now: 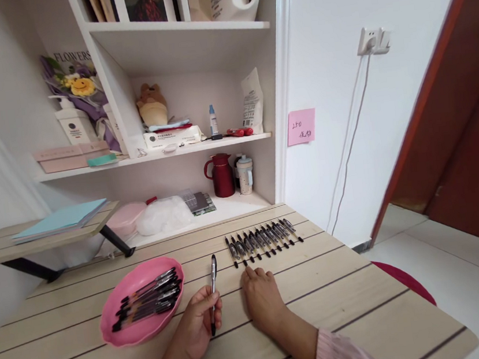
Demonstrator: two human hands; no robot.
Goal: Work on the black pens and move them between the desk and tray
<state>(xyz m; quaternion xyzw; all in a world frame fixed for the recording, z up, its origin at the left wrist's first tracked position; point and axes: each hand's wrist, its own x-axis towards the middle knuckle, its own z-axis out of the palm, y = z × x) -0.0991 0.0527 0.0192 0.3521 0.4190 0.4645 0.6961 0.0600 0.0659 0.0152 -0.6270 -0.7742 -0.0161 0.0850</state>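
Note:
My left hand point(202, 318) is closed round a pen point(214, 279), which stands nearly upright between thumb and fingers. Both ends of this pen are dark, and its middle is light. To the right, my right hand point(262, 293) rests on the table with its fingers curled down. Its fingertips are hidden, close to the near end of a row of pens point(264, 240). Those several pens lie side by side, slanting, with black ends towards me. Left of my left hand, a pink bowl point(109, 329) holds several more dark pens point(149, 298) in a loose pile.
The slatted wooden table point(325, 309) meets a white shelf unit point(186, 31) at the back. On the left stands a small riser point(71, 235) with blue paper point(61, 218). A red jug point(223, 175) and a cup point(245, 174) stand on the lowest shelf.

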